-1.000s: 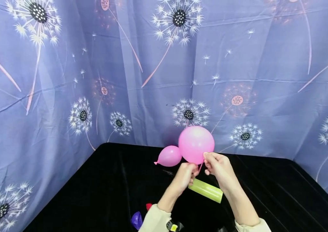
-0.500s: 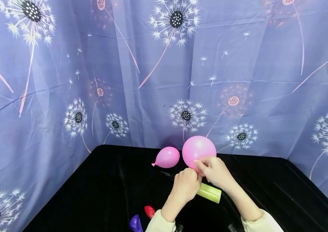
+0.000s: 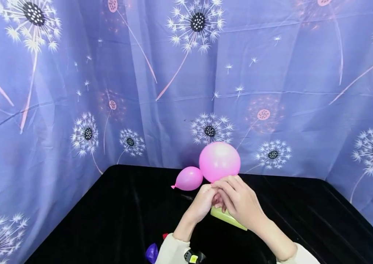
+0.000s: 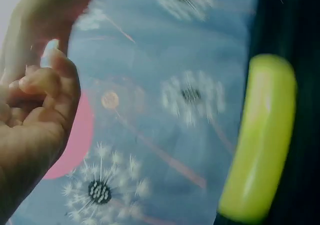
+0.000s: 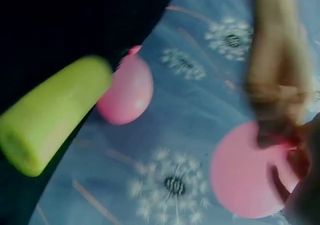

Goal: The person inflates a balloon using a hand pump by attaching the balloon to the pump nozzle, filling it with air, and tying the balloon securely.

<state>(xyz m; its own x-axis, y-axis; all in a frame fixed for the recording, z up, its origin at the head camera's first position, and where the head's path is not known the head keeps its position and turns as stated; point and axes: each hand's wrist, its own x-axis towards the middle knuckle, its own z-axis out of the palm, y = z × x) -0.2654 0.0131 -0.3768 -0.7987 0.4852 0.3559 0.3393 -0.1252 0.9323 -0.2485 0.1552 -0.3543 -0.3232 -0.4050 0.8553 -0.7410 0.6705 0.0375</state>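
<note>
A round pink balloon (image 3: 219, 161) stands above my two hands at the far part of the table, its neck down among the fingers. My left hand (image 3: 199, 204) grips the neck from the left. From the right, my right hand (image 3: 240, 201) pinches at the same spot, its fingers overlapping the left ones and hiding most of the neck. In the right wrist view, a bit of stretched pink neck (image 5: 282, 142) shows between the blurred hands. A smaller, tied pink balloon (image 3: 189, 178) lies just left of the big one.
A yellow-green cylinder (image 3: 227, 219) lies on the black-covered table (image 3: 124, 212), partly behind my right hand. Near my left sleeve are a purple crumpled piece (image 3: 151, 253) and a red piece (image 3: 165, 235). A dandelion-print curtain (image 3: 173, 124) hangs behind the table.
The big balloon dips and shifts right, then rises back left. My hands turn around its neck and now lie closer together. The small balloon stays on the table.
</note>
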